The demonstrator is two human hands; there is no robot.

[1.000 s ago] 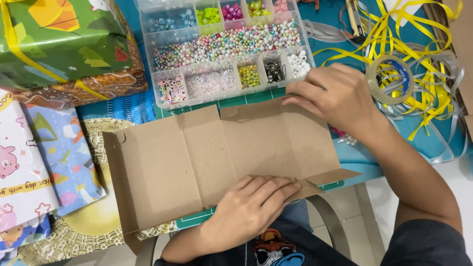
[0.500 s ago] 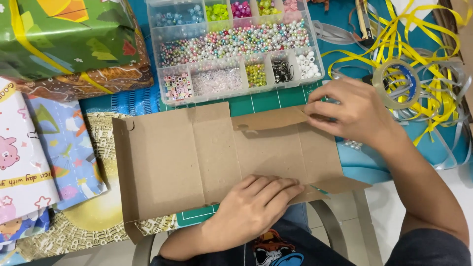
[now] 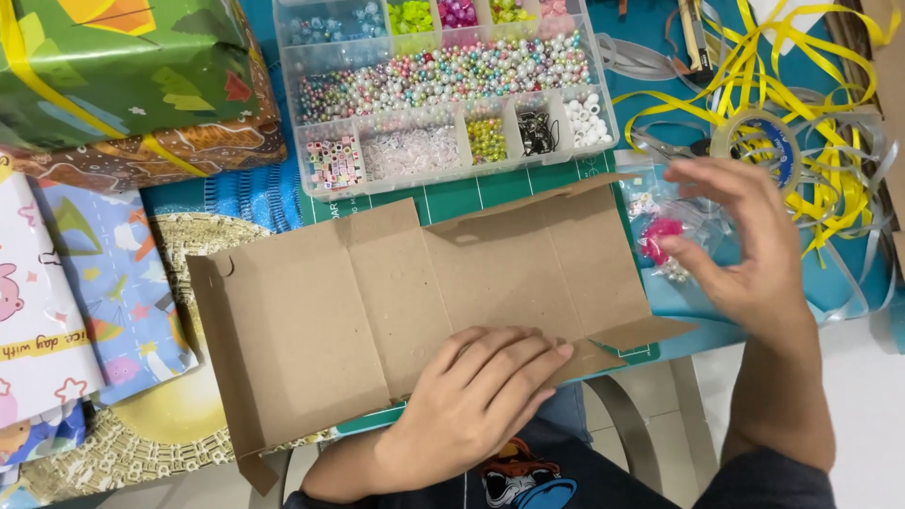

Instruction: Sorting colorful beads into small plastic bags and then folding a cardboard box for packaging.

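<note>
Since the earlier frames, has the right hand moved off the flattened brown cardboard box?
Yes. The right hand has lifted off the flattened brown cardboard box and shifted rightward, toward the yellow ribbon.

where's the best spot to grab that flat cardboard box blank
Probably the long near edge of the cardboard blank, coming from the person's side. It juts past the table edge there, so fingers can slip under for a pinch grip. The left hand already presses flat on that edge. The far edge butts against the bead organiser, leaving little room.

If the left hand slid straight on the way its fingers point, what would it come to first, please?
The left hand lies flat on the unfolded cardboard box, fingers aimed up-right. It would likely first meet the small side flap, though height is unclear.
</note>
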